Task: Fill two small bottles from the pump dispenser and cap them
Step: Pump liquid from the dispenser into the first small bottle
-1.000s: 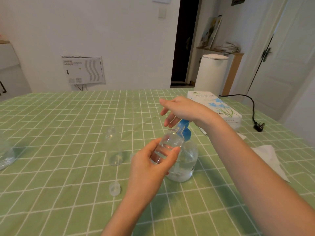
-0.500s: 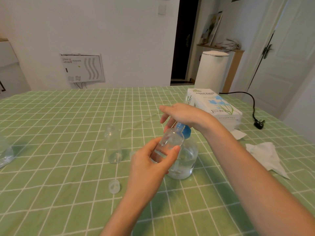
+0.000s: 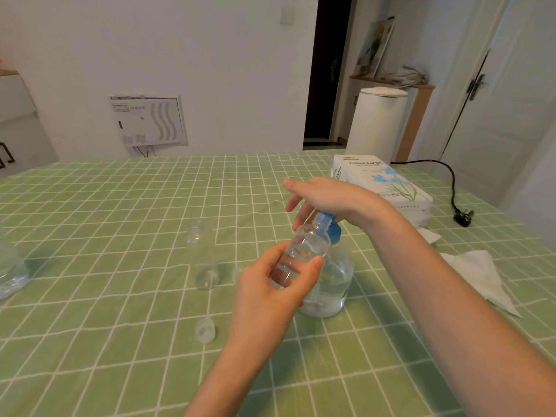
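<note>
Bottle at pump spout, palm on pump head

Left hand [image 3: 270,293] holds a small clear bottle [image 3: 304,248] tilted, mouth up against the blue pump head [image 3: 326,219]. The grip is closed round the bottle's lower half, thumb on the near side and fingers wrapped behind. The bottle has no cap on. It looks partly filled with clear liquid, but the level is hard to read through the glare.

Right hand [image 3: 328,200] sits on top of the pump head, with the heel of the palm on it. Its fingers are straight and spread, pointing left, so the grip is open and holds nothing.

The pump dispenser [image 3: 331,284] stands on the table [image 3: 105,206] just behind the left hand. Its body is round and clear, with clear liquid inside.

A second small bottle [image 3: 203,257] stands upright on the table to the left of the hands, apart from them and uncapped. It looks nearly empty.

One clear cap [image 3: 205,331] lies on the cloth nearer the camera. Another cap [image 3: 236,272] lies between the standing bottle and the left hand.

A tissue pack [image 3: 388,182] sits behind the right wrist, and a loose tissue [image 3: 478,278] lies right of the forearm. A black plug [image 3: 463,216] lies at the far right. A clear container [image 3: 9,266] is cut off by the left edge. The cloth is green check.
</note>
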Available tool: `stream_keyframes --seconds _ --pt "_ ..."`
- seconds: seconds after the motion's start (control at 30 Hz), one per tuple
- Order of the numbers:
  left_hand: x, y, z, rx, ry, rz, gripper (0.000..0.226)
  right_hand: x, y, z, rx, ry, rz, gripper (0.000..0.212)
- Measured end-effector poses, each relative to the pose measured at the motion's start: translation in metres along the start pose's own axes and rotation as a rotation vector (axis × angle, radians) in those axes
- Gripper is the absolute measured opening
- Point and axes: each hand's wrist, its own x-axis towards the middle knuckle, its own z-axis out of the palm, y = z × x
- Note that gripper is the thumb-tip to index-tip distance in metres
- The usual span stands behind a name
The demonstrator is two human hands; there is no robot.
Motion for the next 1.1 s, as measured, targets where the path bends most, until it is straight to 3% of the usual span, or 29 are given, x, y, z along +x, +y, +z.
stream_keyframes --seconds 1.1 --pt "-0.001 -0.004 -0.002 0.018 -0.012 0.000 0.014 0.001 0.007 0.008 0.020 0.015 -0.031 0.061"
